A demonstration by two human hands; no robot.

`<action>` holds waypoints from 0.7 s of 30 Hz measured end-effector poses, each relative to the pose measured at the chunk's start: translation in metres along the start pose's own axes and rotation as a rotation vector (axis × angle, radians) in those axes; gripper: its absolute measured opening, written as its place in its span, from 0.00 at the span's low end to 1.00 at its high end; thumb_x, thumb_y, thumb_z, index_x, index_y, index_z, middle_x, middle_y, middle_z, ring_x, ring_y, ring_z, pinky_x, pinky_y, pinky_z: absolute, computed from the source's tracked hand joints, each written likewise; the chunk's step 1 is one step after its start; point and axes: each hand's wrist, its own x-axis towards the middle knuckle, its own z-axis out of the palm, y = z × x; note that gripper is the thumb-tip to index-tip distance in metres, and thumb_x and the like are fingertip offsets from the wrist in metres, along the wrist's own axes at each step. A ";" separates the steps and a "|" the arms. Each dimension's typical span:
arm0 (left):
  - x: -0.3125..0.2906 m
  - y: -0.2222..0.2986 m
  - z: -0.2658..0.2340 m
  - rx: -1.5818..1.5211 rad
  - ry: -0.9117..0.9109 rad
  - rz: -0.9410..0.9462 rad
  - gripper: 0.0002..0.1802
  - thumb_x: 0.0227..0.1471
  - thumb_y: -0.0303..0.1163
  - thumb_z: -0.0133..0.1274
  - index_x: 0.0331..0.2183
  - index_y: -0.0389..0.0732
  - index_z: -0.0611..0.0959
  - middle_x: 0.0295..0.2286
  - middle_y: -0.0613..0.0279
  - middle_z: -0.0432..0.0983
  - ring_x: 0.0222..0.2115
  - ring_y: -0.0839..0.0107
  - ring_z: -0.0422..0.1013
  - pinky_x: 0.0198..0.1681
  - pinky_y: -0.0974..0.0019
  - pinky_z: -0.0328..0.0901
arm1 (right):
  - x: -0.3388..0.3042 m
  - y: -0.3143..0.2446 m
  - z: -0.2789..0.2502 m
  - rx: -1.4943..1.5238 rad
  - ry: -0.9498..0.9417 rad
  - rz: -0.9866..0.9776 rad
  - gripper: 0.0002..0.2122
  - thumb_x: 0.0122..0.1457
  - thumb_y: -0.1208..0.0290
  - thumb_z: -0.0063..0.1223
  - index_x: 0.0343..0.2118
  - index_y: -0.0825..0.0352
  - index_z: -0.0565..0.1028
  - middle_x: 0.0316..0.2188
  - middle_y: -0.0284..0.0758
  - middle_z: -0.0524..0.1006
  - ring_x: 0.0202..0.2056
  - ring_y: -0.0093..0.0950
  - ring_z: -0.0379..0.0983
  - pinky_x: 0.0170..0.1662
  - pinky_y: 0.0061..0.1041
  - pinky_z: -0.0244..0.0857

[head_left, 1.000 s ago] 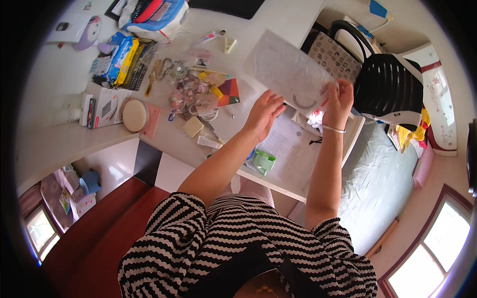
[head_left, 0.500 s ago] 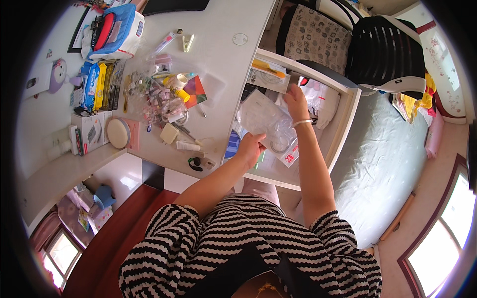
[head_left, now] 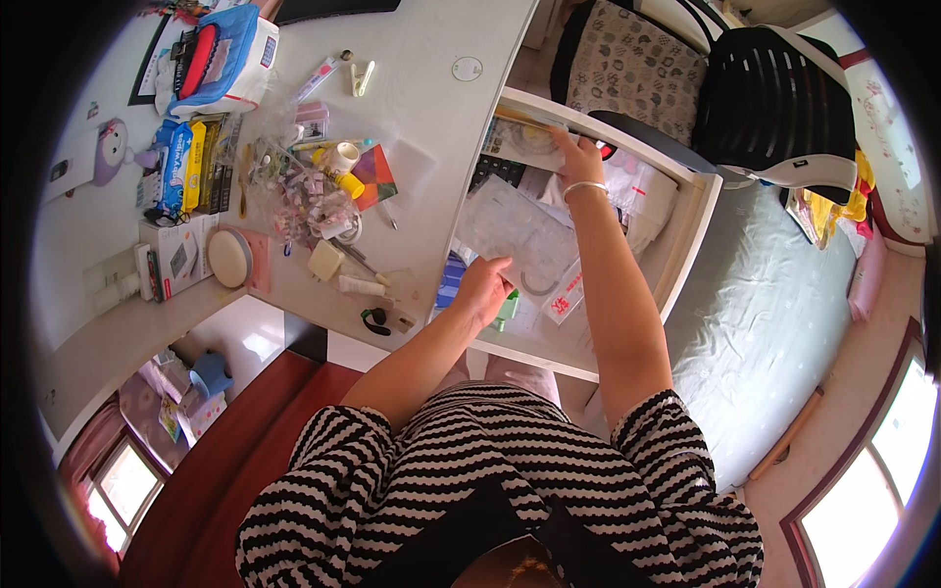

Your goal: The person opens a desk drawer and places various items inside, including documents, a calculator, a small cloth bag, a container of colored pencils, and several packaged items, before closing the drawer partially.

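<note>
A clear plastic pouch [head_left: 520,233] with a grey coiled cable inside and red print at one corner lies tilted over the open drawer [head_left: 683,240]. My left hand [head_left: 485,290] pinches its near left edge between thumb and fingers. Farther back in the drawer is my right hand [head_left: 578,160], its fingers bent at the end of a pale patterned packet [head_left: 518,142] with a yellow item on it. What those fingertips hold is hidden. Below the pouch, a blue item [head_left: 449,282] and a green item [head_left: 507,312] show. White plastic bags [head_left: 642,201] fill the drawer's right side.
On the desk [head_left: 421,108] left of the drawer lies a pile of small things in clear bags [head_left: 319,201]. Wipes packs [head_left: 181,167], a white box [head_left: 186,257] and a blue-white basket [head_left: 235,64] stand farther left. A black-backed chair [head_left: 774,103] is behind the drawer, a bed [head_left: 755,333] right.
My right hand has moved away from the pouch's far edge to the back of the drawer, onto the packet. The pouch sits lower and flatter, still in my left hand.
</note>
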 end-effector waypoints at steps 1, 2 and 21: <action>0.002 0.000 0.000 -0.009 0.003 -0.001 0.16 0.52 0.24 0.44 0.45 0.36 0.68 0.44 0.59 0.69 0.46 0.68 0.66 0.50 0.62 0.60 | -0.001 -0.005 0.000 0.085 0.007 0.109 0.15 0.48 0.65 0.60 0.35 0.70 0.74 0.28 0.32 0.76 0.25 0.22 0.70 0.25 0.20 0.60; 0.003 0.000 0.002 -0.011 -0.001 0.021 0.16 0.52 0.25 0.44 0.45 0.36 0.68 0.44 0.59 0.69 0.45 0.67 0.66 0.49 0.61 0.60 | 0.001 -0.005 0.001 0.125 -0.013 0.085 0.16 0.48 0.65 0.60 0.36 0.70 0.74 0.28 0.32 0.75 0.25 0.22 0.70 0.25 0.20 0.60; 0.024 0.002 0.013 -0.015 -0.006 0.145 0.19 0.50 0.24 0.46 0.46 0.42 0.68 0.46 0.62 0.67 0.48 0.66 0.62 0.51 0.58 0.58 | 0.014 -0.018 0.001 0.141 -0.037 0.236 0.22 0.48 0.58 0.55 0.45 0.61 0.69 0.37 0.34 0.73 0.37 0.30 0.70 0.36 0.37 0.64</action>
